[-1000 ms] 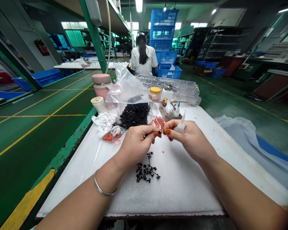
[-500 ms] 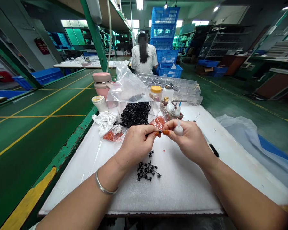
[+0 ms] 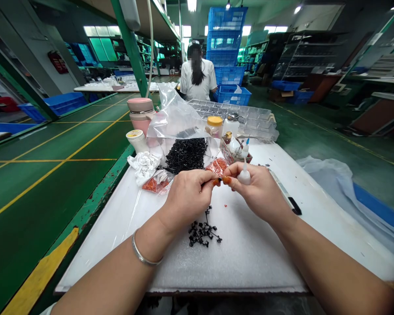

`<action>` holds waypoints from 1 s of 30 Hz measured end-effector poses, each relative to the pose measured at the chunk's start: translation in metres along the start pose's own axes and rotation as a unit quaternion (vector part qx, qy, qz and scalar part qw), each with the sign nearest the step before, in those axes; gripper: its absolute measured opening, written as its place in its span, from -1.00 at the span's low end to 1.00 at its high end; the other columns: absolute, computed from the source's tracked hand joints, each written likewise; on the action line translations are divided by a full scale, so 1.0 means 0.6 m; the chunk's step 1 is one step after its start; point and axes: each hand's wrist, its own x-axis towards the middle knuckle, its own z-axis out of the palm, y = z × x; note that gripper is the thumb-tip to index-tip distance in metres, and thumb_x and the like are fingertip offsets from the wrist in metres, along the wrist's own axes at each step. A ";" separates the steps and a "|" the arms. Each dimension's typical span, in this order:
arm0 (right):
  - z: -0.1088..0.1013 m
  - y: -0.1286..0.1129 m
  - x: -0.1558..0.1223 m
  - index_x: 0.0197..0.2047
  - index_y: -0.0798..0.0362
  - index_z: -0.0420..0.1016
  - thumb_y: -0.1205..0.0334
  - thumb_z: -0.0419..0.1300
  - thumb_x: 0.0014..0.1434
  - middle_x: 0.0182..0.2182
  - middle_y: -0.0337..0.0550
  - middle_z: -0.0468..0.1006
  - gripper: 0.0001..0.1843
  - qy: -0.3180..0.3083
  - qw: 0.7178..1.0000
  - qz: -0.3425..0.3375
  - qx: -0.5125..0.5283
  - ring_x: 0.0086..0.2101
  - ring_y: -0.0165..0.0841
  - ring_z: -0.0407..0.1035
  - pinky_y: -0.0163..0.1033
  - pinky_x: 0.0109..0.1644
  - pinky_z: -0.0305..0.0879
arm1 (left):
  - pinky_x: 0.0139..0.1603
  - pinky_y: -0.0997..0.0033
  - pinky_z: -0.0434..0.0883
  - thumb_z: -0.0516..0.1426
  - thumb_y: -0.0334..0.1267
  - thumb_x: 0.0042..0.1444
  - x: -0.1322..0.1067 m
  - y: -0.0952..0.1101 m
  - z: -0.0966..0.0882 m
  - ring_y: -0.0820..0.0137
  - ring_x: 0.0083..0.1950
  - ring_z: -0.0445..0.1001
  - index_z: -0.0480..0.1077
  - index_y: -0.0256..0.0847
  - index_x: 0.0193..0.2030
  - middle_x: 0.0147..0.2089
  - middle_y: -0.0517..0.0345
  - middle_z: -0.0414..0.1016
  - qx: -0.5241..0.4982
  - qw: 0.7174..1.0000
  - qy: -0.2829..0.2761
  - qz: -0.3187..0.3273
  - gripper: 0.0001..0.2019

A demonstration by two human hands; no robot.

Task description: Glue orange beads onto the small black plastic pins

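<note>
My left hand (image 3: 192, 192) is closed in a pinch on a small black part (image 3: 219, 179), mostly hidden by the fingertips. Close against it, my right hand (image 3: 261, 188) is closed around a small white dropper bottle (image 3: 244, 175), nozzle pointing up. The right thumb and forefinger meet at the black part; whether they pinch a tiny piece there I cannot tell. Below the hands, a loose pile of black plastic parts (image 3: 203, 232) lies on the white table (image 3: 249, 267). A tiny red piece (image 3: 225, 205) rests just above that pile.
Beyond my hands stand an opened bag of black parts (image 3: 186, 154), bags of red pieces (image 3: 156, 183), crumpled tissue (image 3: 144, 166), a pink flask (image 3: 140, 114), a yellow-lidded jar (image 3: 214, 126) and a clear compartment tray (image 3: 259, 118). A person (image 3: 197, 81) sits farther off, facing away.
The fingertips of both hands have drawn slightly closer together at the black part. The view has shifted a little; the pile and bottles are otherwise unchanged.
</note>
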 end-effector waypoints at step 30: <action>0.024 0.022 0.003 -0.45 0.12 0.43 0.11 0.41 -0.02 -0.52 -0.27 0.44 -0.70 -0.025 0.938 0.152 0.311 -0.52 -0.52 0.24 -0.35 -0.44 0.19 | -0.38 0.50 0.23 0.09 -0.46 0.15 0.001 0.002 0.001 0.50 -0.47 0.37 0.58 -0.21 -0.34 -0.49 0.23 0.51 -0.050 0.997 0.052 -0.009 -0.78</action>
